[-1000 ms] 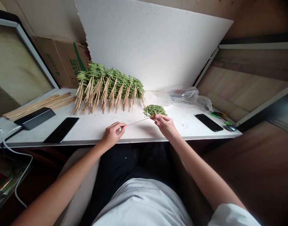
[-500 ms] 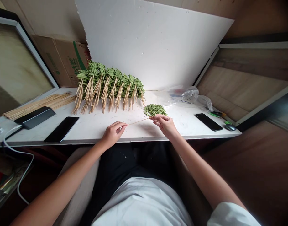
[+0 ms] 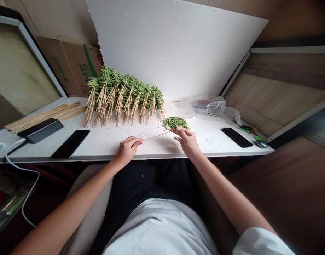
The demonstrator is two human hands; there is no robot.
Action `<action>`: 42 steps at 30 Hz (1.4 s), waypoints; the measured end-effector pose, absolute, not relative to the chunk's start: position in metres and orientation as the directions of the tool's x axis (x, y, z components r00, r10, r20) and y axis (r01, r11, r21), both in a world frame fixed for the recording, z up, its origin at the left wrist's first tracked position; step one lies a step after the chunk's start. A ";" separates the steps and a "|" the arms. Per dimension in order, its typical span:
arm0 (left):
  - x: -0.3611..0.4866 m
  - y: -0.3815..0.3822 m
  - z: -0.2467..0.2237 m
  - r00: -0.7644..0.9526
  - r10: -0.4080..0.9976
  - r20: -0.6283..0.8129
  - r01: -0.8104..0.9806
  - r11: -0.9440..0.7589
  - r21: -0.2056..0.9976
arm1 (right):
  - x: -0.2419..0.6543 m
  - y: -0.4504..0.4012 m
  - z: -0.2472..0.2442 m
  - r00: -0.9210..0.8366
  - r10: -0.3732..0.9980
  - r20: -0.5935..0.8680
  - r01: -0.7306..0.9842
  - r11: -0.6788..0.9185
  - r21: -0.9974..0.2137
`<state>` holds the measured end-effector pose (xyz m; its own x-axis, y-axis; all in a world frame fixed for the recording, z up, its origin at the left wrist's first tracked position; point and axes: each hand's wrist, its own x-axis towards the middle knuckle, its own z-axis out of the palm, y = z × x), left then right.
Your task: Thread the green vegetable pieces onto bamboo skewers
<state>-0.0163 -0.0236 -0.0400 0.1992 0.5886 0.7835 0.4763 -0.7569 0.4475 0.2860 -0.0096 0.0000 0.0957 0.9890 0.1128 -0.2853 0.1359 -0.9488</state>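
Note:
A thin wooden stick spans the gap between my hands, above the front of the white table. My left hand pinches its left end. The fingertips of my right hand close on its other end, just in front of a small pile of short green pieces. Whether a green piece is between those fingertips is too small to tell. Behind the hands lies a large stack of green-loaded skewers, their bare stick ends pointing toward me.
At the left are loose sticks, a black box-shaped device with a white cable, and a phone. To the right lie clear plastic bags, another phone and a small rounded object. A white board stands behind.
My right hand has shifted slightly, and more of the stick shows between my hands. My left hand keeps its pinch. The view has moved a little.

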 end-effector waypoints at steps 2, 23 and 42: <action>-0.016 -0.024 -0.040 0.199 0.598 0.776 0.470 -0.753 0.460 | 0.284 -0.011 -0.001 0.099 0.988 0.116 -0.295 0.140 -0.945; -0.012 -0.025 -0.041 0.230 0.618 0.752 0.430 -0.757 0.492 | 0.238 -0.034 -0.007 0.016 0.960 0.280 -0.136 0.280 -0.950; -0.013 -0.021 -0.041 0.162 0.702 0.694 0.474 -0.672 0.569 | 0.253 -0.022 -0.004 0.049 0.968 0.245 -0.092 0.249 -0.964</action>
<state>-0.0134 -0.0215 -0.0408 0.1619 0.7016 0.6940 0.4739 -0.6721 0.5689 0.2534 -0.0223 -0.0036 0.0490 0.9682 0.2452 -0.0917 0.2489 -0.9642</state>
